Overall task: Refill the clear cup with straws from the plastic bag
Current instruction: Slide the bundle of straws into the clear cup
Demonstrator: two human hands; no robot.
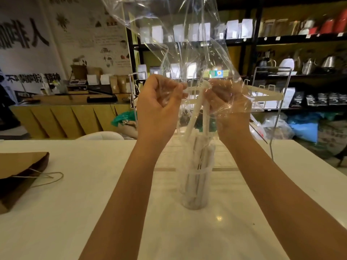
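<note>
Item: clear plastic bag (174, 34), held up above clear cup (195, 186); L hand (159, 102) & R hand (229, 104) both fisted tight on bag's lower part, w/ wrapped white straws (197, 113) hanging between them down into cup. Cup: upright, centre of white table (93, 194), already holding several straws. Brown paper bag (18, 175) lies flat at table's L edge, well apart.

Both forearms reach forward and upward, converging above the clear cup (195, 186). The left hand (159, 104) is curled into a loose fist, fingers pinched together. The right hand (229, 104) mirrors it just beside, fingers closed.
</note>
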